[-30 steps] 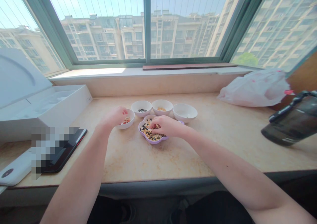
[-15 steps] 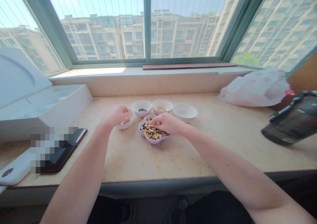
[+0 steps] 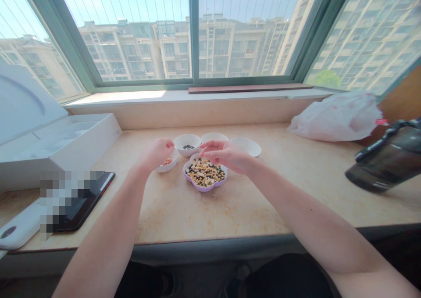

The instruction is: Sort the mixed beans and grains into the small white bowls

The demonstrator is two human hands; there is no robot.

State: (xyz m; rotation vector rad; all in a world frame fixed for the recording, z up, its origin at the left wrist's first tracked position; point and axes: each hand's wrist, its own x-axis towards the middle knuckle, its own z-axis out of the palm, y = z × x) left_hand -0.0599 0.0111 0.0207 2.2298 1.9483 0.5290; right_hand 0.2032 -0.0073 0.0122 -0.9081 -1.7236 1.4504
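Now, in the head view, the right hand (image 3: 226, 154) hovers with fingers spread apart above the 1 o'clock rim of the lilac flower-shaped dish (image 3: 205, 189) of mixed beans. The left hand (image 3: 155, 154), fingers bunched together, sits over the white bowl (image 3: 171, 166) at the dish's 10 o'clock; whether those fingers grip anything cannot be told.

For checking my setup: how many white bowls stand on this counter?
4 bowls. One under the left hand, one holding dark seeds, one partly behind the right hand, one furthest right.
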